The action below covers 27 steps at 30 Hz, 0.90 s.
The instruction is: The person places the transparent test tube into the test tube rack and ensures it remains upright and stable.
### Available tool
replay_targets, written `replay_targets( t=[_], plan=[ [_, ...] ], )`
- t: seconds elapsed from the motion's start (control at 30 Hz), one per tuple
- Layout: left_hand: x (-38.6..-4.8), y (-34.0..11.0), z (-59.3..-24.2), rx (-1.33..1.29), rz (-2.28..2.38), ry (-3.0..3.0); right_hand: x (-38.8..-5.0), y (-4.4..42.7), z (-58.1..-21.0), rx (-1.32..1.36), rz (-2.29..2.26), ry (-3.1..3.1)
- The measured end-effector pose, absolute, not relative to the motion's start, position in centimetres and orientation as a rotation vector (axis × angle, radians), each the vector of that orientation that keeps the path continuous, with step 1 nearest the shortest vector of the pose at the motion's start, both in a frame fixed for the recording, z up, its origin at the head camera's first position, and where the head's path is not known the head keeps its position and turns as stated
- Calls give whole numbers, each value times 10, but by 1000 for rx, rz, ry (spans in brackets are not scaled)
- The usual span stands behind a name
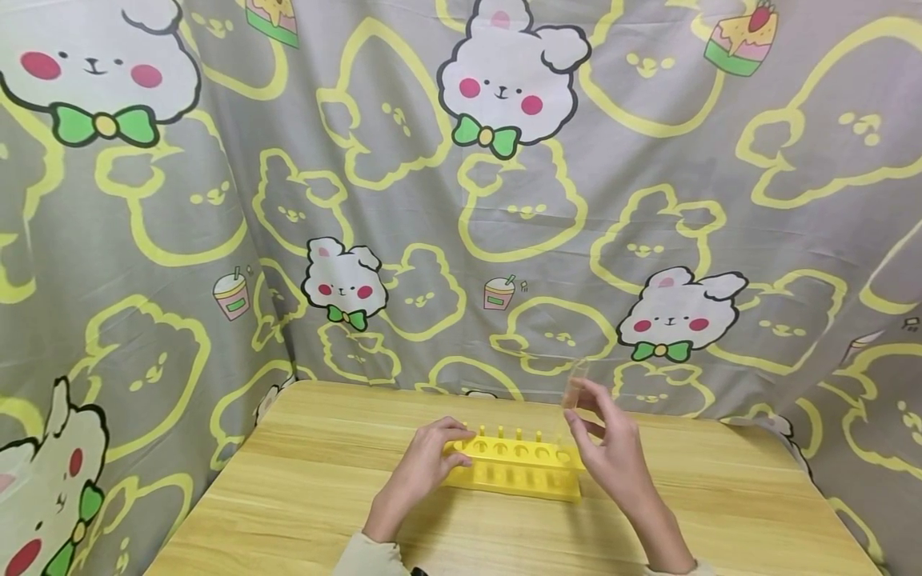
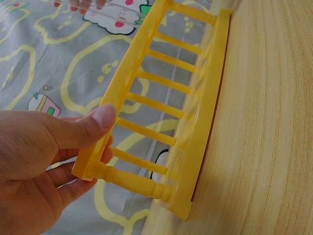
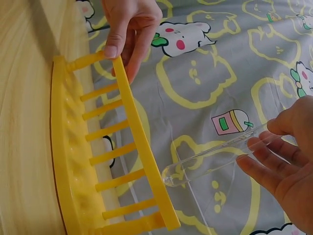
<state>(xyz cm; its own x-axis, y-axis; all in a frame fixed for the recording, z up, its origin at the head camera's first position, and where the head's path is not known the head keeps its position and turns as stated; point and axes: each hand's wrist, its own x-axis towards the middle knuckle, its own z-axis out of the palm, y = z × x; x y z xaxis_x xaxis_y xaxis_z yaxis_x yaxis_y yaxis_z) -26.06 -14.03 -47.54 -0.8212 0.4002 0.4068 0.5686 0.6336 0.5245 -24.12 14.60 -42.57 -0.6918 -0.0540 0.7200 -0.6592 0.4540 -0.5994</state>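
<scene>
A yellow test tube rack (image 1: 515, 486) stands upright on the table, with a row of round holes and a row of pegs along it. My left hand (image 1: 430, 454) grips its left end, thumb on the upper rail (image 2: 128, 66) and fingers beneath. Over the right end, my right hand (image 1: 612, 448) pinches a clear test tube (image 3: 205, 160) between thumb and fingers. The tube's rounded bottom points at the rack's upper rail (image 3: 143, 137); whether they touch I cannot tell. In the head view the tube's lower part is too faint to make out.
The wooden table (image 1: 302, 480) extends around the rack on both sides. A grey curtain (image 1: 403, 208) printed with rabbits and yellow outlines hangs behind the table and along its sides.
</scene>
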Motion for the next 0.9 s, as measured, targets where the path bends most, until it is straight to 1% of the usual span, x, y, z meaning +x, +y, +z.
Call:
replay_targets(
  t=[0.9],
  plan=[
    [-262, -141, -477, -795, -964, -2597, -243, 134, -424, 640, 1234, -2076]
  ],
)
